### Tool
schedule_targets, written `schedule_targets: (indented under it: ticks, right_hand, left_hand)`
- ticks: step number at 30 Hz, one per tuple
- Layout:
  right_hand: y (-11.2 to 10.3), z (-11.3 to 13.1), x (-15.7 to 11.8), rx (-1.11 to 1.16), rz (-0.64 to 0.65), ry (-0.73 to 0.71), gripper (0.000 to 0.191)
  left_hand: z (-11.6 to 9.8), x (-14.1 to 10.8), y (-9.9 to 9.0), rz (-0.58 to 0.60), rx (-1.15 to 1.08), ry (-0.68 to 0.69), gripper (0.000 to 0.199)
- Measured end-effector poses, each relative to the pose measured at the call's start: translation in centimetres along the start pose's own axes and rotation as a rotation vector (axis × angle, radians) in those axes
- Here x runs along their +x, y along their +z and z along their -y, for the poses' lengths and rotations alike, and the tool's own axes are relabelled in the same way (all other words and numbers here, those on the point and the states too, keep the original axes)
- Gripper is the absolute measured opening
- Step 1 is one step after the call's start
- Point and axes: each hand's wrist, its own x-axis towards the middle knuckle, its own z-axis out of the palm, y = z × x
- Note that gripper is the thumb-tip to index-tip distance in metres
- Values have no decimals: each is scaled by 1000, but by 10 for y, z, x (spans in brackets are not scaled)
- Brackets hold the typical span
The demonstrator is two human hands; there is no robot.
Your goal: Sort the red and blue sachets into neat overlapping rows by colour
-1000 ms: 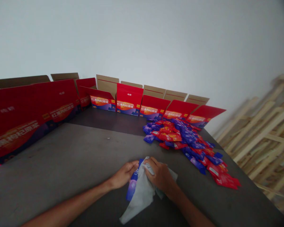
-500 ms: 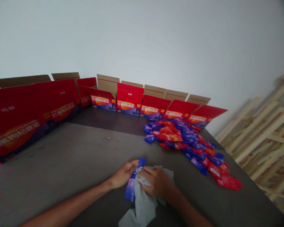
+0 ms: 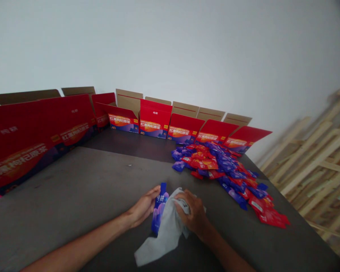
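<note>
Pinches a slim, blue-and-purple glossy sachet (image 3: 159, 213) with white print in the left hand (image 3: 144, 207), closed at fingers and thumb on the upper left edge, with the palm beneath partly open. Holds the sachet just above or against the dark grey, flat-topped table (image 3: 116, 189); cannot tell which. Clutches a crumpled, pale grey fabric cloth (image 3: 170, 223) in the right hand (image 3: 192, 211), closed with bent fingers and thumb on the bunched upper part. Brings the cloth right up to the sachet's right side, with a loose end trailing down toward the near side of the grip.

Beyond the right hand and off to its right, shows a loose heap of shiny red and blue-purple plastic sachets (image 3: 223, 166). Farther beyond both hands, has a row of red-and-blue printed cardboard cartons (image 3: 154, 122) with raised flaps, brown inside. To the left of the grip, shows larger-looking red printed cartons (image 3: 31, 136). Well to the right, past the table edge, shows pale wooden slats (image 3: 314, 162); behind everything, a plain whitish wall (image 3: 170, 49).
</note>
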Motion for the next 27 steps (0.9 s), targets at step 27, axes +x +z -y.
schedule_targets:
  ticks: [27]
  right_hand:
    - [20,9,-6,-218,306,11,24]
  left_hand:
    - [24,-4,8,-31,301,211,48]
